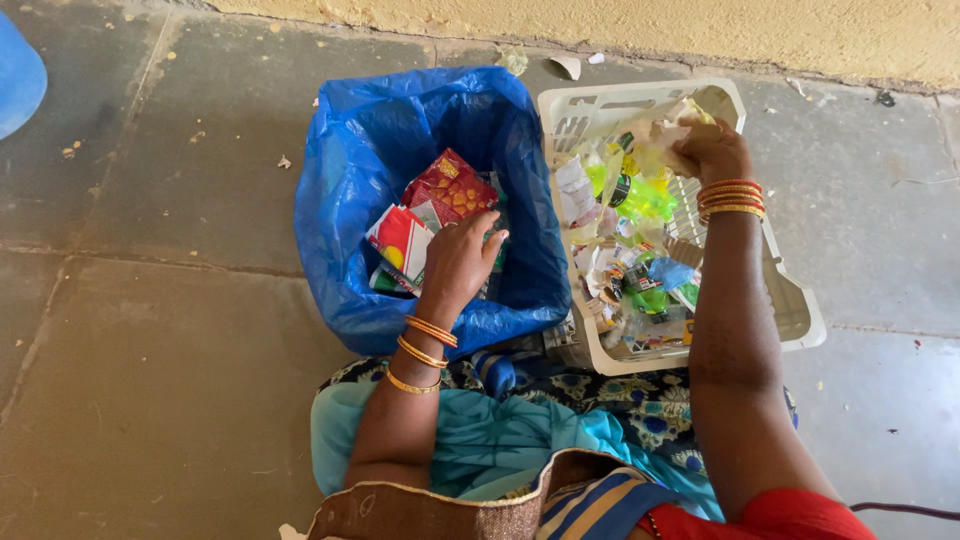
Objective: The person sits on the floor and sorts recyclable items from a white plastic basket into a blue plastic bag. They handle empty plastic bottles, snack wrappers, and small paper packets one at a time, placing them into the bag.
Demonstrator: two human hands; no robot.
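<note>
Left hand [460,258] inside blue bag [345,200], fingers curled loosely over red wrappers [450,188], mid-bag. Right hand [712,150] closed on pale wrapper [668,135] at far edge of white basket [800,320], lifted above litter.

You see: red-orange snack packet [452,187] inside blue bag [350,190] | red-white-yellow wrapper [402,240] just below-left of it | mixed wrappers [630,270] right of bag.

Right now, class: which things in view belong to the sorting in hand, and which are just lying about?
In hand: left hand, blue bag, red packets, right hand, white basket, wrappers.

Lying about: blue tub, paper scraps, wall.
</note>
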